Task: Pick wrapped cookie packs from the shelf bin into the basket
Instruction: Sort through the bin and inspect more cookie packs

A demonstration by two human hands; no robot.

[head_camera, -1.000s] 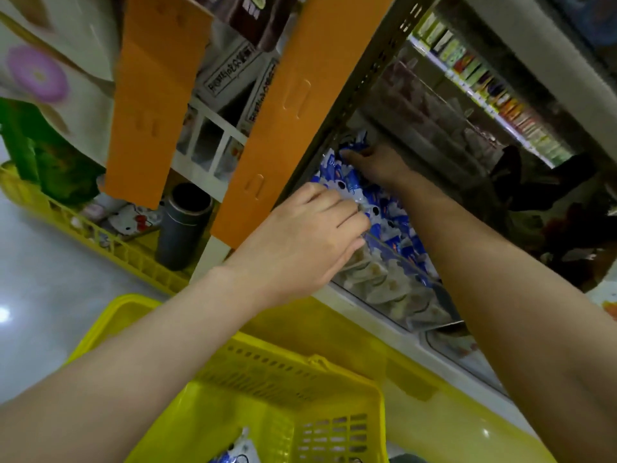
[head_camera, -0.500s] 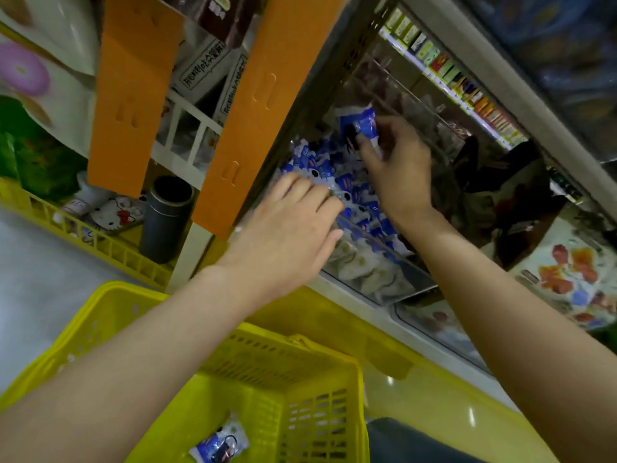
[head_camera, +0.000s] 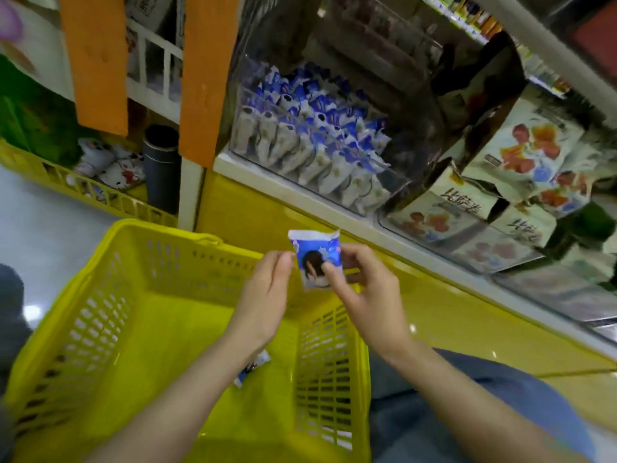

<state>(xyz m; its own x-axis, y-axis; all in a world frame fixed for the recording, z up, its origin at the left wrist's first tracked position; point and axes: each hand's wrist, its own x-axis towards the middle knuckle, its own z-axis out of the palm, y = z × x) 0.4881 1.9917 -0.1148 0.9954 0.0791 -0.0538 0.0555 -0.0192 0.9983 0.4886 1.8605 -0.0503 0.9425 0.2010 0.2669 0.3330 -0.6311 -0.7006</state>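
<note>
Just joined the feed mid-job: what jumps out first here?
A blue-and-white cookie pack, pinched by the right hand with the left hand close at its edge, hangs over the far right corner of the yellow basket. Another pack lies inside the basket, and the clear shelf bin above is full of them.

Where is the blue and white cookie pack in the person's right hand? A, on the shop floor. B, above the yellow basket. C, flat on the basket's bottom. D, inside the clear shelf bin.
B: the right hand pinches the cookie pack in the air above the yellow basket, with the left hand at the pack's left edge.
</note>
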